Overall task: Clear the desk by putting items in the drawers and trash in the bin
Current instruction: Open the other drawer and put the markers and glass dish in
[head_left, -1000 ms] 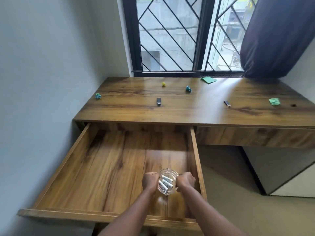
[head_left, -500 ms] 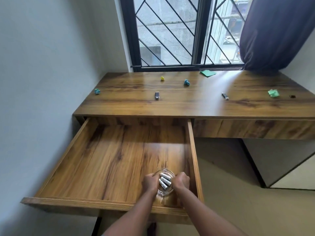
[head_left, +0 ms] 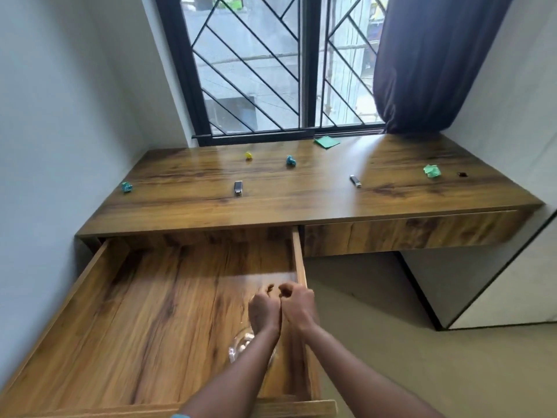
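Note:
The left drawer [head_left: 299, 260] is pulled wide open below the wooden desk [head_left: 301, 203]. A clear glass bowl [head_left: 239, 347] with pale batteries stands on the drawer floor near the front right, partly hidden under my left forearm. My left hand [head_left: 263, 310] and my right hand [head_left: 298, 304] hover above the drawer beyond the bowl, knuckles side by side, fingers curled, holding nothing. On the desk lie two USB sticks [head_left: 238, 188] [head_left: 355, 181], a teal piece [head_left: 127, 187], a yellow piece [head_left: 248, 155], a blue piece [head_left: 291, 161], a flat green paper [head_left: 326, 142] and a crumpled green paper [head_left: 432, 171].
The right drawer [head_left: 407, 233] is closed. A wall runs along the desk's left side, with a barred window [head_left: 271, 70] behind and a dark curtain [head_left: 428, 61] hanging over the back right corner. A white cabinet [head_left: 512, 282] stands at right on the beige floor.
Both hands held the glass bowl low in the drawer; they have let it go and risen forward off it. The bowl stays on the drawer floor.

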Available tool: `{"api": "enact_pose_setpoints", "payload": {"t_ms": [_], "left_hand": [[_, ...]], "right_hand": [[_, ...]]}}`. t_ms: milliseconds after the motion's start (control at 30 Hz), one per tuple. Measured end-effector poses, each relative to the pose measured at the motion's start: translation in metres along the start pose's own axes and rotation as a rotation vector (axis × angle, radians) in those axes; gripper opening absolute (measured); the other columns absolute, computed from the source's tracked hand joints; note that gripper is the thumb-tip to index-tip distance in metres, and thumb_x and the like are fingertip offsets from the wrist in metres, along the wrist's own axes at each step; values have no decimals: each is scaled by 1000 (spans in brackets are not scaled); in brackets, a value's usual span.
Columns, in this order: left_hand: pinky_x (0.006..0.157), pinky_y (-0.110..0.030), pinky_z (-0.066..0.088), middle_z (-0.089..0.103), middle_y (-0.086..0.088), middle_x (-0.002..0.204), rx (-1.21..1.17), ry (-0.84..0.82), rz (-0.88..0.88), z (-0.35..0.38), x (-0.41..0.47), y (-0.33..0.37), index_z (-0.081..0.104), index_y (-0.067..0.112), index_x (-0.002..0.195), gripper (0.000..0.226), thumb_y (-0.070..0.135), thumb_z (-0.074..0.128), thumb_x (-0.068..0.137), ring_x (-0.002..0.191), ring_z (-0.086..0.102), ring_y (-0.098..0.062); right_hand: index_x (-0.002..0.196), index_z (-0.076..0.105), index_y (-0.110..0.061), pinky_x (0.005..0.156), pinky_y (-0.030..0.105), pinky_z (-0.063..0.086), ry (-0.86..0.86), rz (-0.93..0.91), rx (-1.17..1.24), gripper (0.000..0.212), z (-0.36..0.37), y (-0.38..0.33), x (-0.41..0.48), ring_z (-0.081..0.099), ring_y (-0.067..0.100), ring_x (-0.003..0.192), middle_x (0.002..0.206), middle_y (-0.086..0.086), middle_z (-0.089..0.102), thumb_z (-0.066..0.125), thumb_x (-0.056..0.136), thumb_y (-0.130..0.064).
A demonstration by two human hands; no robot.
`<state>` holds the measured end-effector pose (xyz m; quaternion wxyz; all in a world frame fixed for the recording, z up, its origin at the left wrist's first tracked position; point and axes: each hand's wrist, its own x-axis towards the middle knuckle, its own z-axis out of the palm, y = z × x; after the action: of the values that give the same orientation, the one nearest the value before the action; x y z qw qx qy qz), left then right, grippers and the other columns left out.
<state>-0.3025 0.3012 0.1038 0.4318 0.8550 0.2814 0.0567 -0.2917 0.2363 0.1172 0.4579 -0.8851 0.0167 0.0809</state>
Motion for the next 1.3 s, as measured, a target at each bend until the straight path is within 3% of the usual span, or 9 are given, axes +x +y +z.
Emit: {"api": "enact_pose_setpoints", "payload": {"t_ms": [100,167,300,567,733,1133,1300], "left_hand": [[80,-29,55,69,-8,109,-28,-1,115,26,11,29,63,13,118,27,15,46,96,95,65,-19],[88,-31,52,68,-8,113,-44,-13,145,47,23,48,63,15,119,30,14,46,95,104,63,-21],[92,-27,47,66,-7,119,-37,-16,191,88,53,87,62,18,122,34,11,45,94,110,60,-21],[100,-26,40,59,-10,126,-60,-67,301,144,96,145,52,10,131,40,6,46,92,118,52,-21],[101,-26,40,60,-6,125,-26,-58,334,157,115,159,53,12,130,41,4,47,91,118,51,-19],[96,-25,45,62,-3,122,80,169,258,167,180,181,57,15,125,40,0,48,89,113,54,-18],[100,-27,43,62,-4,124,162,238,215,171,204,199,56,14,128,40,2,47,91,118,52,-19]], "right_hand": [[110,68,-11,69,3,45,96,-25,24,24,-31,13,27,66,9,89,103,5,72,59,88,-11],[109,69,-9,69,2,40,162,-15,20,23,-55,23,50,67,13,91,103,6,72,60,88,-11],[115,66,-8,81,7,41,185,-15,-69,26,-98,39,98,65,14,101,110,6,70,57,90,-8],[108,69,-11,84,23,51,212,-45,-180,23,-139,46,199,68,17,96,105,7,72,59,87,-12],[114,65,-5,95,30,49,192,-68,-202,35,-150,38,246,64,21,105,112,12,69,50,84,4],[116,59,-12,94,37,42,229,-44,-544,33,-196,43,362,49,36,111,125,17,49,41,90,-6],[113,56,-7,92,36,42,233,-20,-435,30,-200,47,391,50,34,109,115,19,54,33,93,-3]]}}
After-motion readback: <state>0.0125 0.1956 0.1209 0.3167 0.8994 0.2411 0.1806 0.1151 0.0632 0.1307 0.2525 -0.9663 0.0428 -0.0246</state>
